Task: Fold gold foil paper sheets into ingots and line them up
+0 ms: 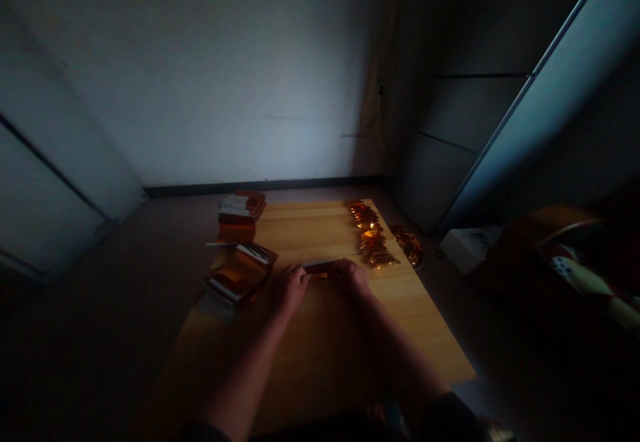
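Note:
Both my hands meet over the middle of the wooden table, on a narrow strip of orange-brown film (319, 269). My left hand (291, 285) pinches its left end with closed fingers. At the other end my right hand (351, 277) is closed on it, fingers curled down. To the left lies a stack of flat amber film pieces (243, 270) with white strips on it. Behind that, more amber film (237, 230) hangs near the table's left edge. On the right a row of shiny folded amber pieces (373, 237) runs along the edge.
The wooden table (310, 229) stands near a pale wall (250, 95). On the floor beyond its right edge is a heap of shiny amber pieces (407, 245). Further right are a white box (466, 249) and a grey cabinet (450, 109). The room is dim.

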`<act>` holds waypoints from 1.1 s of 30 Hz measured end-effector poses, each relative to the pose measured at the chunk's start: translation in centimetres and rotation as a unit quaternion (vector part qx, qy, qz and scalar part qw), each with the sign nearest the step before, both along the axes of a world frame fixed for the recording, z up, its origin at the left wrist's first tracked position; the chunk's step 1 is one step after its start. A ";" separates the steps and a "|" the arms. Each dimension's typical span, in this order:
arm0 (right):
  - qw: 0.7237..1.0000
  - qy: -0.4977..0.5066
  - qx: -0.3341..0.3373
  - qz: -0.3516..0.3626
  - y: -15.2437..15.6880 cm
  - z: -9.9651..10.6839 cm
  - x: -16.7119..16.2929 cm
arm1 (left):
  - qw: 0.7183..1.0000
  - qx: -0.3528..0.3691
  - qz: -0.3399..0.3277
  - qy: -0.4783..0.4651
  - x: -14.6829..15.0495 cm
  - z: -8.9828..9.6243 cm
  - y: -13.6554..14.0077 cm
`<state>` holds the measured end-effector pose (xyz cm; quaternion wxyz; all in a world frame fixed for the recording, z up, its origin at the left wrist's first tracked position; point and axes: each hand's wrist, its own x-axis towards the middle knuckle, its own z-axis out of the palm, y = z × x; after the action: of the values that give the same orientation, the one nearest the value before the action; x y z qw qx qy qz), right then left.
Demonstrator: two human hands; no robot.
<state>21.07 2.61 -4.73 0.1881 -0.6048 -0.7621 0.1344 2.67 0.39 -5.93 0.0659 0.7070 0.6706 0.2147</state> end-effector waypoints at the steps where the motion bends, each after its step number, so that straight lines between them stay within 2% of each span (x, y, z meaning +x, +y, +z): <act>1: 1.000 -0.004 0.011 0.002 0.5 -0.3 -0.1 | 1.000 0.001 0.005 -0.004 0.0 0.1 0.4; 5: 0.999 -0.016 0.040 0.027 2.5 -1.5 -0.1 | 1.000 0.008 0.011 -0.025 0.0 0.3 1.5; 9: 0.999 -0.016 0.043 0.023 3.1 -2.4 -0.1 | 0.999 0.024 0.019 -0.038 -0.1 -0.3 1.6; 14: 0.999 -0.030 0.035 0.010 2.6 -2.0 -0.3 | 0.999 0.021 0.032 -0.028 -0.2 -1.0 1.5; 21: 0.997 -0.057 0.033 -0.029 2.1 -1.0 -1.1 | 0.999 0.004 0.047 0.014 0.0 -0.5 1.6; 33: 0.993 -0.076 0.078 -0.034 2.9 -2.3 -0.9 | 0.998 0.028 0.046 0.036 0.0 -1.5 1.7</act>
<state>20.21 5.47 -7.02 0.1812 -0.6220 -0.7615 0.0216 2.65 2.12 -7.46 0.0123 0.6845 0.6978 0.2108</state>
